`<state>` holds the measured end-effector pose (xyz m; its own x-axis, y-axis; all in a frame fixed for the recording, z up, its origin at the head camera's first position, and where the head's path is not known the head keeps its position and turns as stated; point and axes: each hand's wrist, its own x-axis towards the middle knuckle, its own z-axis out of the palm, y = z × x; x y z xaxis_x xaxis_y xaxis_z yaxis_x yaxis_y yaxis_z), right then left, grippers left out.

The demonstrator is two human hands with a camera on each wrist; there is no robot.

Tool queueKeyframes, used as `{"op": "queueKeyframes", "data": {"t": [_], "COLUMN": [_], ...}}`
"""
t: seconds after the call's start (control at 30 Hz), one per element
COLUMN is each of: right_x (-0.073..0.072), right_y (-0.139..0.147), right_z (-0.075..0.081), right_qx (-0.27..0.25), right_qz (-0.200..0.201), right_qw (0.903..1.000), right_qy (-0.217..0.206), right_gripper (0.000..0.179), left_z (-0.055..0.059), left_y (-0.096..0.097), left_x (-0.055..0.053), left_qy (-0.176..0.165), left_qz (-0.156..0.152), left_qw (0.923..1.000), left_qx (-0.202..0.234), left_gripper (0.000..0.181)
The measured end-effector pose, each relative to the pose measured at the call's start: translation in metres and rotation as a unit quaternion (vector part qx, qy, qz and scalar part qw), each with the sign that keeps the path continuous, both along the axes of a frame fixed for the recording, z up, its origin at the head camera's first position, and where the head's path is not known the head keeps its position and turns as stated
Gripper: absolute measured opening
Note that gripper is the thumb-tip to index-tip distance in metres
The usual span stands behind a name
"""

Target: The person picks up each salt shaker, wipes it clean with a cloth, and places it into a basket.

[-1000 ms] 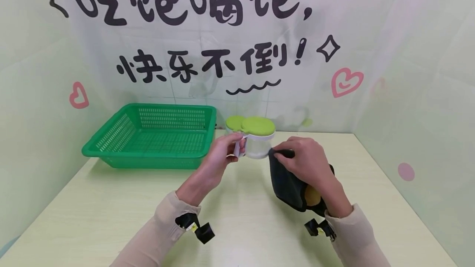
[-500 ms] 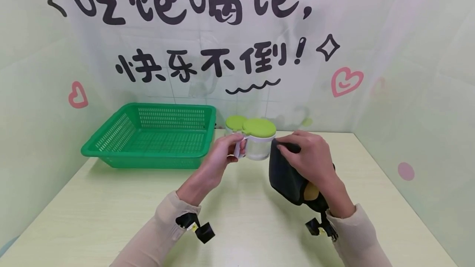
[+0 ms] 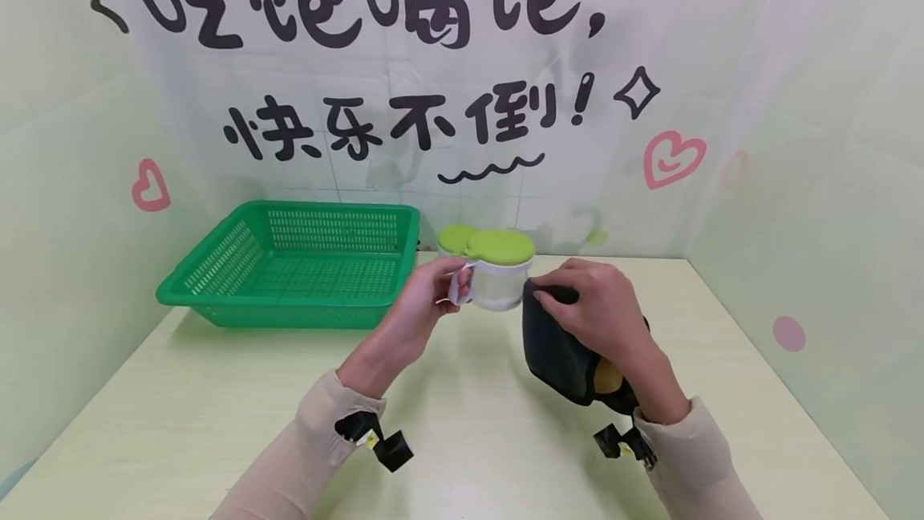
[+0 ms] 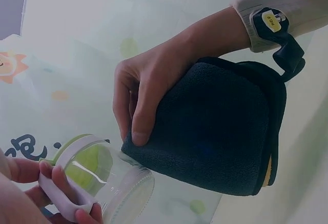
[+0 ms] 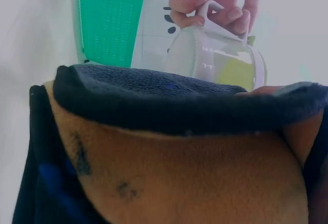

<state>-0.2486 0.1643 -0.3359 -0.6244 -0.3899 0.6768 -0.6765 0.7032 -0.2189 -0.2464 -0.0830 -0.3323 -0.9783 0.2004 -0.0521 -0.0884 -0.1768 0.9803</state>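
We see a clear jar (image 3: 498,289) held up over the counter (image 3: 462,444), roughly upright, its green lid (image 3: 503,247) on. The person's left grip (image 3: 424,295) is closed round the jar's white handle (image 4: 59,201), fingers curled through it. Just behind, to the left, we see a second green lid (image 3: 455,237); we cannot tell what it sits on.

To the right of the jar, the person's right grip (image 3: 595,307) pinches a corner of a dark cloth (image 3: 559,359) between thumb and fingers. The cloth hangs folded, and we see its tan side (image 5: 169,167) from the right wrist. That corner is right by the jar's base; we cannot tell whether they touch.

Farther left, a green basket (image 3: 289,317) sits at the back of the counter. Behind everything, we see a pale wall (image 3: 613,175) with black lettering (image 3: 220,42).
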Motion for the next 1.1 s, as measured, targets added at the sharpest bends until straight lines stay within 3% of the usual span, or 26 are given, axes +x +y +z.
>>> {"op": "queueKeyframes", "data": {"t": [0.63,1.1], "right_x": [-0.0038,-0.0002], "right_y": [-0.0038,0.0017], "right_z": [-0.0072,0.0006], "right_qx": [0.046,-0.008], "right_qz": [0.000,-0.006], "right_qw": [0.9974,0.9997], "right_qy": [-0.055,0.020], "right_gripper": [0.011,0.017], "left_z": [0.0036,0.0000], "left_y": [-0.0060,-0.0025], "left_x": [-0.0003,0.0003], "left_qy": [-0.016,0.001], "left_qz": [0.010,-0.003], "left_qw": [0.9996,0.9999], "left_qx": [0.019,-0.015], "left_gripper": [0.027,0.031]}}
